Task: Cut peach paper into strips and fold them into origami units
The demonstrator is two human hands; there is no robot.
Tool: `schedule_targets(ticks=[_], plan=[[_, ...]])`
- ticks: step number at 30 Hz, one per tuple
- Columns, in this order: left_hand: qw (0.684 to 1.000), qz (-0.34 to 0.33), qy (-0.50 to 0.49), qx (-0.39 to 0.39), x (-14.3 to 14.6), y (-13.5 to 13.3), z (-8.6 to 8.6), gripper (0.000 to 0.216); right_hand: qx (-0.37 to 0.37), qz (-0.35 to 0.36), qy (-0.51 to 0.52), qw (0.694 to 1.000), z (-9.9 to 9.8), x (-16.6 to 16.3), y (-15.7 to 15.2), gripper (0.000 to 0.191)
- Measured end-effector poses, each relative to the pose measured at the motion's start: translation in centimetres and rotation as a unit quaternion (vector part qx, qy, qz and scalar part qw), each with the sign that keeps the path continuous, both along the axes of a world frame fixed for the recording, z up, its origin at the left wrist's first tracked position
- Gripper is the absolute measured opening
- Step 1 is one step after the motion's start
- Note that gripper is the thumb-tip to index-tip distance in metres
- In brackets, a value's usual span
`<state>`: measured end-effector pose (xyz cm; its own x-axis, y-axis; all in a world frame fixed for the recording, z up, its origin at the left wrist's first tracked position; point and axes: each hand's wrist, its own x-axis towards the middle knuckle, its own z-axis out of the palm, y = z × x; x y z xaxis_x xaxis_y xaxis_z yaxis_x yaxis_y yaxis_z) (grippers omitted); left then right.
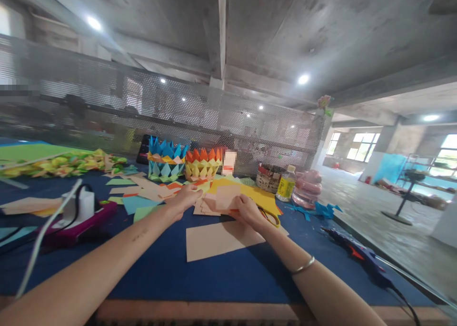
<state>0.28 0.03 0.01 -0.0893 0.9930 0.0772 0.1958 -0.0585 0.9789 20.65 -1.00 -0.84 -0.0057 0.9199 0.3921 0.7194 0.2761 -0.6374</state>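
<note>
My left hand [186, 197] and my right hand [247, 211] meet over a small stack of peach paper squares [225, 198] on the blue table [214, 273]. My right hand's fingers are pinched on the top square and lift its near edge. Fingers of my left hand curl against the stack's left side and press on it. A large peach sheet [217, 239] lies flat just in front of both hands. Yellow-handled scissors [270, 217] rest beside my right hand, on yellow paper [259, 195].
Folded paper crowns, blue [166, 159] and orange-yellow [203, 164], stand at the back. A purple device with a white cable [76, 216] is at left. A blue glue gun [360, 257] lies at right. A bottle [286, 183], a basket [268, 177] and paper scraps surround them.
</note>
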Motion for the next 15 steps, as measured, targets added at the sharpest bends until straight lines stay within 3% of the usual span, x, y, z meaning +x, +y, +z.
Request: schedule_targets(ticks=[7,12,15], plan=[[0.991,-0.085,-0.094,-0.032,0.73,-0.71,-0.08,0.014,0.001,0.032,-0.007,0.999,-0.12,-0.51,-0.43,0.021],[0.998,-0.022,-0.043,0.034,0.38,0.07,-0.16,0.033,0.028,0.035,0.002,0.999,0.10,-0.29,-0.22,0.025],[0.996,-0.036,-0.046,0.061,0.35,0.15,-0.16,0.045,0.055,0.072,0.015,0.996,-0.01,-0.25,0.00,0.027]])
